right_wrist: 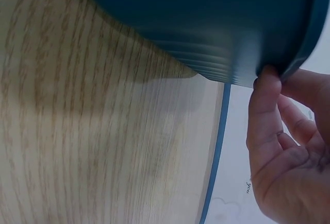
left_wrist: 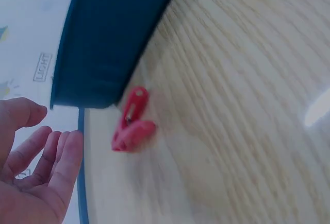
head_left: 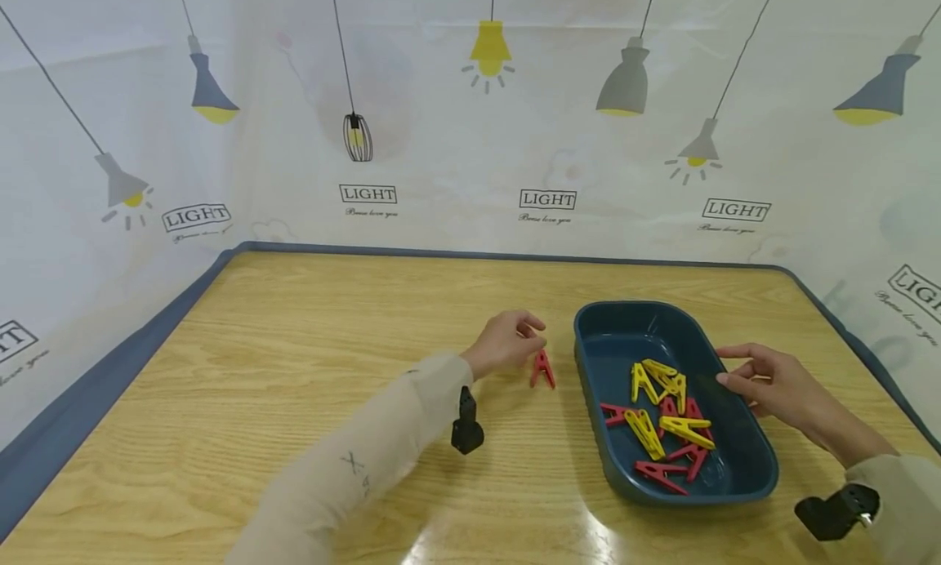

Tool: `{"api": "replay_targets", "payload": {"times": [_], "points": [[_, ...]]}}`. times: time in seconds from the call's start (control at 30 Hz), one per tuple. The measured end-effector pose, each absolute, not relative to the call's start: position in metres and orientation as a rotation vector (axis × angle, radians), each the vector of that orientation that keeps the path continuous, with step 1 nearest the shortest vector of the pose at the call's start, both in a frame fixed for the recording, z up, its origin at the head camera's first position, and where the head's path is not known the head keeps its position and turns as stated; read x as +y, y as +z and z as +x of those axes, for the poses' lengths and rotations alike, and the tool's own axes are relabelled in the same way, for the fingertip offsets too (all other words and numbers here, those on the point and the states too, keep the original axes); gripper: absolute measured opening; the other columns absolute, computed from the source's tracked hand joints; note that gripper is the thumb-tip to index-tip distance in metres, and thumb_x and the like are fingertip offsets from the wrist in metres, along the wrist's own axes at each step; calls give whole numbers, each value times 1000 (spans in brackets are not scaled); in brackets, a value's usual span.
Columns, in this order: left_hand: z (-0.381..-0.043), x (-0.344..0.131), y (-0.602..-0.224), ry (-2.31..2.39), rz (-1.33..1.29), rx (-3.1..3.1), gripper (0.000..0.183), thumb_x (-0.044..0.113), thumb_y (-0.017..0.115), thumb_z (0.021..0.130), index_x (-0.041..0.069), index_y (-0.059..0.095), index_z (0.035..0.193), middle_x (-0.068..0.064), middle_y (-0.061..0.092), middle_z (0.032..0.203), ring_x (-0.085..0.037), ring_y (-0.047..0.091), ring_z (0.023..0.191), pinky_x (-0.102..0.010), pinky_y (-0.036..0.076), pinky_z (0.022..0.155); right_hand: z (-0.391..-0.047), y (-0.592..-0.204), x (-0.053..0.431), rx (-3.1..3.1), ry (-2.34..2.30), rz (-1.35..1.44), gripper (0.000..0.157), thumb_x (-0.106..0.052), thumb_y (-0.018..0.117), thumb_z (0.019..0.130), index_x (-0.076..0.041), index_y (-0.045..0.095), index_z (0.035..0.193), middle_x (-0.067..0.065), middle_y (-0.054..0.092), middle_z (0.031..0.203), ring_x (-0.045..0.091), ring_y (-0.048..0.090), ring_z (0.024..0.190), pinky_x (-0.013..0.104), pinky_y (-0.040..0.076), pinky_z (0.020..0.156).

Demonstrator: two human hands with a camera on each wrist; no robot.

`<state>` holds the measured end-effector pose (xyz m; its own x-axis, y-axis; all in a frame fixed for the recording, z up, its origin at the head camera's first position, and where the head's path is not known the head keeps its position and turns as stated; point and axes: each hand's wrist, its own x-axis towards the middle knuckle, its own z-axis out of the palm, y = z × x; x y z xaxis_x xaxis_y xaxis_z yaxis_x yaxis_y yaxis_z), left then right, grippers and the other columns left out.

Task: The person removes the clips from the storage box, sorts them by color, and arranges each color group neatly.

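Head view: closing askew, the empty, parted left hand (head_left: pixel 507 340) could knock the red clip (head_left: pixel 541 362); pulling, the right hand (head_left: pixel 775 383) could tip the blue tray (head_left: pixel 612 351) it pinches

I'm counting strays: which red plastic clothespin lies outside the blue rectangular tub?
The red clothespin on the wooden table beside the left hand; the other visible red clothespins lie inside the blue tub.
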<state>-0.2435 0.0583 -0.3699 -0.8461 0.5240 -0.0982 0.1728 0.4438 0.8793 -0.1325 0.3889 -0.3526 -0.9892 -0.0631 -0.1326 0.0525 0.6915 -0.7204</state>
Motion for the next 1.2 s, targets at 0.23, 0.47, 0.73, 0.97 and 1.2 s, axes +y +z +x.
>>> {"api": "replay_targets", "payload": {"times": [0.23,0.47,0.73,0.97,1.2], "points": [[-236,75,-348,1391,754,2282,26,16,57,86,4,58,110,-2,57,87,-20,58,82,-23,47,64,-132,-352,388,2756,-1169,-9,57,-30,50,91,7,32,130,17,58,92,19,58,72,34,51,59],[-228,95,-331,1314,985,2258,22,15,57,87,6,60,106,1,59,89,-7,54,78,-17,44,68,-133,-352,387,2750,-1179,-2,57,-30,50,91,6,32,131,16,57,92,19,55,70,33,51,59],[-220,123,-328,1095,1136,2207,22,16,57,87,7,60,107,4,60,87,-3,53,79,-14,42,70,-135,-352,387,2732,-1195,-6,57,-31,51,90,6,32,130,16,57,91,19,53,69,32,50,58],[-216,142,-329,881,1194,2148,28,21,59,86,9,59,111,7,60,87,0,53,81,-12,41,68,-133,-352,389,2742,-1201,-12,57,-29,51,90,6,32,131,17,57,91,19,55,70,33,51,58],[-220,153,-327,703,1269,2021,37,21,59,86,9,54,120,4,59,97,-1,53,85,-11,39,72,-133,-354,391,2741,-1202,7,56,-29,51,90,6,32,130,17,57,92,19,56,72,35,51,59]]}}
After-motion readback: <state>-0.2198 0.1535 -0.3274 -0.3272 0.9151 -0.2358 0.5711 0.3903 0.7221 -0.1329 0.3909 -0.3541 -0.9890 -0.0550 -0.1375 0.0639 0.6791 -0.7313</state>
